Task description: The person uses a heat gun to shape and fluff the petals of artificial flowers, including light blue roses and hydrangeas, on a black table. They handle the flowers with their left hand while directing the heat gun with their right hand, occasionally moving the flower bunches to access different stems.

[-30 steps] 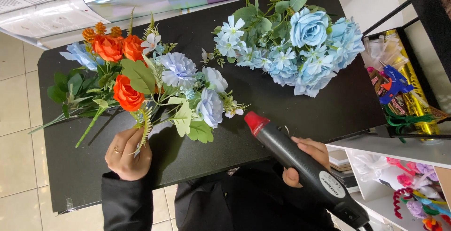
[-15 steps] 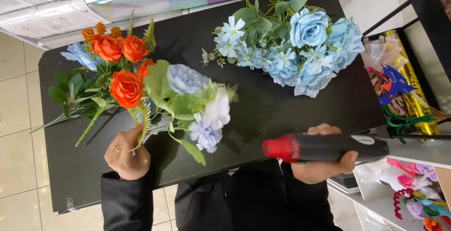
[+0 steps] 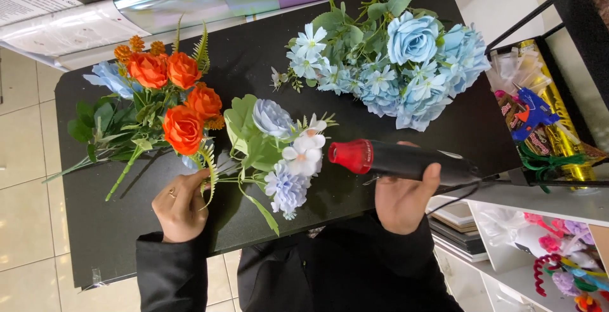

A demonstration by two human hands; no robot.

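My left hand [image 3: 182, 206] grips the stems of a small bunch of artificial flowers [image 3: 279, 153] with pale blue and white blooms and green leaves, held over the black table [image 3: 95, 248]. My right hand [image 3: 401, 198] holds a black heat gun with a red nozzle [image 3: 399, 159] lying level, its nozzle pointing left and almost touching the white blooms. An orange rose bouquet [image 3: 171, 106] lies at the left. A large blue flower bouquet [image 3: 396, 64] lies at the back right.
Shiny wrapping sheets [image 3: 190, 1] and newsprint lie along the table's far edge. At the right a shelf unit [image 3: 558, 128] holds a blue glue gun, gold and green ribbon, and coloured craft bits below. Tiled floor shows at the left.
My right hand swung the heat gun from a diagonal pose to level and moved it up toward the flowers. The bunch in my left hand shifted right, toward the nozzle.
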